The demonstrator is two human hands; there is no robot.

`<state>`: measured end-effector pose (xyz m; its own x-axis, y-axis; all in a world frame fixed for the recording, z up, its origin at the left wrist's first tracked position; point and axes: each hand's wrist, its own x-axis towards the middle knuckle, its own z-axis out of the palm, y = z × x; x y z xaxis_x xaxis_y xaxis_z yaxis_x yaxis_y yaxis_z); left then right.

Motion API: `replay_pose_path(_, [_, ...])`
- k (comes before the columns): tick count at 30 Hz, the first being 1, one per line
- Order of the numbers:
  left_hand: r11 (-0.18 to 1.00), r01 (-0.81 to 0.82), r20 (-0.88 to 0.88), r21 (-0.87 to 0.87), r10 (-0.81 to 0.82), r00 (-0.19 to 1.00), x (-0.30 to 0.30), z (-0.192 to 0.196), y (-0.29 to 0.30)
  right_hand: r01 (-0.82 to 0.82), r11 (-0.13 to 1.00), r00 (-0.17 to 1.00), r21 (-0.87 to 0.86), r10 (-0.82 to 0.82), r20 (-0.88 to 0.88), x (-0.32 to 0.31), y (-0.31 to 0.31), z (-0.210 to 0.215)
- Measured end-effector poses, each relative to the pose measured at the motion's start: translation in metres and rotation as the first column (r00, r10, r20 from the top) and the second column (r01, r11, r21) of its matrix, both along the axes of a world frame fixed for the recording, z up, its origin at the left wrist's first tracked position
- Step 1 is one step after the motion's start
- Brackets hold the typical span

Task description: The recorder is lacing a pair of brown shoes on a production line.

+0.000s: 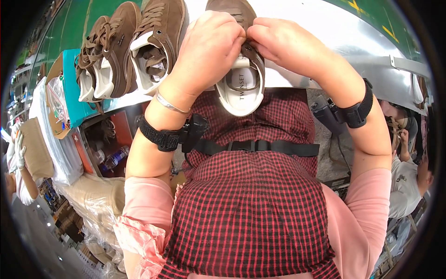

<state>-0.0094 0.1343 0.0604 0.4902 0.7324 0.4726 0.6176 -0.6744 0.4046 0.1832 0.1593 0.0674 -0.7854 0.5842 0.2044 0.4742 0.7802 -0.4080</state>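
Heel end of the brown shoe point(241, 88) points back at the person, toe pointing away. Left hand point(209, 46) and right hand point(283, 42) both pinch its top, equally close. More brown shoes point(125, 51) sit farther left.

Left hand point(209, 46) and right hand point(283, 42) meet over the tongue of a brown shoe point(241, 79) with a white insole, heel toward the body, on a metal bench point(325, 32) beside three matching shoes point(125, 51).
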Motion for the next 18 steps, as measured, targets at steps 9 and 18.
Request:
replay_pose_path(9, [0.999, -0.035, -0.040, 0.017, 0.036, 0.999, 0.003, 0.002, 0.001, -0.218, 0.941, 0.976, 0.261, 0.208, 0.063, 0.009, 0.018, -0.003])
replay_pose_path(18, [0.976, -0.126, 0.056, -0.180, 0.138, 0.989, 0.002, 0.001, -0.003, -0.253, 0.948, 0.964, 0.194, 0.265, -0.037, 0.006, 0.027, -0.010])
